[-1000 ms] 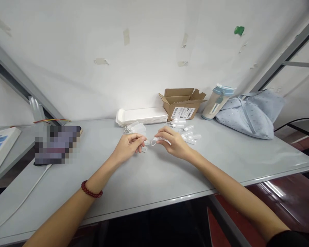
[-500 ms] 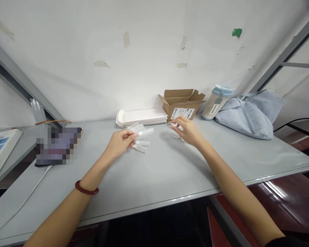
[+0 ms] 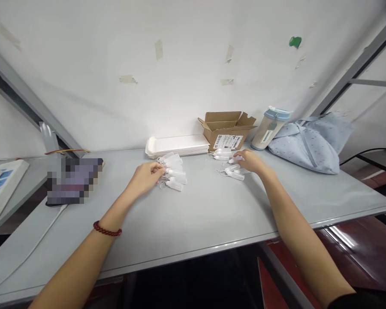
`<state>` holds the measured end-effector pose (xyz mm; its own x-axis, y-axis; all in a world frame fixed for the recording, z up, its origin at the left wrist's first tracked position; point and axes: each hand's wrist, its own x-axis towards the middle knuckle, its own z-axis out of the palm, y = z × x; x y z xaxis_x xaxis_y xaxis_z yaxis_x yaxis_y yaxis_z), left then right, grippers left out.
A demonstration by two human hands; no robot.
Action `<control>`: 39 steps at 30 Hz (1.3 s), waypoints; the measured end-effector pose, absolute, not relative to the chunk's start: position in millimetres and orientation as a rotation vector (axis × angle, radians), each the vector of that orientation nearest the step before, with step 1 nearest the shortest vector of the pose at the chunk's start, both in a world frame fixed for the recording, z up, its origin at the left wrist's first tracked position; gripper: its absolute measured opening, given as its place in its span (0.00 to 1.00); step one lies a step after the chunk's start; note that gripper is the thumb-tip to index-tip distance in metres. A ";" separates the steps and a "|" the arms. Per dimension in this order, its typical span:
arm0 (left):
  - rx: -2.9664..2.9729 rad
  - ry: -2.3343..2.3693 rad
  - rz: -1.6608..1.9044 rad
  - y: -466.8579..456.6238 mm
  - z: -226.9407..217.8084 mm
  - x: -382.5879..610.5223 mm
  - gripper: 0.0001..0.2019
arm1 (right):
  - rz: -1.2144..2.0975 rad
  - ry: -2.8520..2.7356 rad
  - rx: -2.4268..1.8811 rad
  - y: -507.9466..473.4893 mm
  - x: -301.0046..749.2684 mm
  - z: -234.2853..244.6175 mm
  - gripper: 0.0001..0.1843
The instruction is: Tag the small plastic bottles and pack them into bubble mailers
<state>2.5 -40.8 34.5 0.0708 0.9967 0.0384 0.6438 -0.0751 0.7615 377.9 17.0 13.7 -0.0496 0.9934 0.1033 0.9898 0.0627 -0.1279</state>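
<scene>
A cluster of small translucent plastic bottle-shaped pieces [image 3: 176, 173] with thin white string loops lies in the middle of the table. At its left edge is my left hand [image 3: 145, 177], thumb and forefinger pinched at the looped end of one piece. To the right, a second group of the same pieces [image 3: 234, 172] is spread on the table below a cardboard box. My right hand [image 3: 251, 161] reaches over this group from the right, its fingers closed on one piece [image 3: 234, 159]; the fingertips are partly hidden.
A stack of flat white cartons [image 3: 180, 145] and the open cardboard box [image 3: 228, 136] stand against the wall. Right of them are a tumbler [image 3: 270, 128] and a pale blue fabric bag [image 3: 305, 148]. A blurred-out device [image 3: 73, 182] with a white cable [image 3: 35, 244] lies left.
My right hand has moved a little right and down, onto the right group, which now shows more fully. My left hand has drawn back slightly; the piece it held out now lies among the left cluster.
</scene>
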 end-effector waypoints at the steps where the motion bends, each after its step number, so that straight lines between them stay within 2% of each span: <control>1: 1.804 1.651 0.773 -40.1 32.7 2.5 0.14 | 0.047 -2.168 -2.063 17.0 377.3 13.1 0.18; 11: 2.082 1.737 0.719 -47.7 30.4 7.8 0.13 | 0.088 -2.122 -2.097 12.3 385.3 27.1 0.16; 19: 2.199 1.764 0.521 -51.9 31.4 14.6 0.13 | 0.439 -1.896 -1.537 -4.4 349.4 44.6 0.16; 23: 2.128 1.760 0.621 -53.1 30.7 15.9 0.13 | 0.704 -1.852 -1.282 -18.5 310.8 41.3 0.20; 27: 1.939 1.541 0.767 -57.6 32.1 21.8 0.17 | 0.876 -1.933 -1.160 -33.9 279.0 34.0 0.20; 30: 1.855 1.387 0.770 -61.1 34.5 28.3 0.20 | 0.915 -1.977 -1.103 -43.2 266.1 31.0 0.18; 39: 1.691 1.353 0.849 -64.3 38.4 34.5 0.14 | 0.943 -1.897 -1.113 -48.2 262.6 34.4 0.18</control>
<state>34.5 -64.3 38.4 0.2057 0.9783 0.0238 0.4469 -0.1155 0.8871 262.6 -48.2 34.4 -0.3578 0.9071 0.2218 0.3705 0.3560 -0.8579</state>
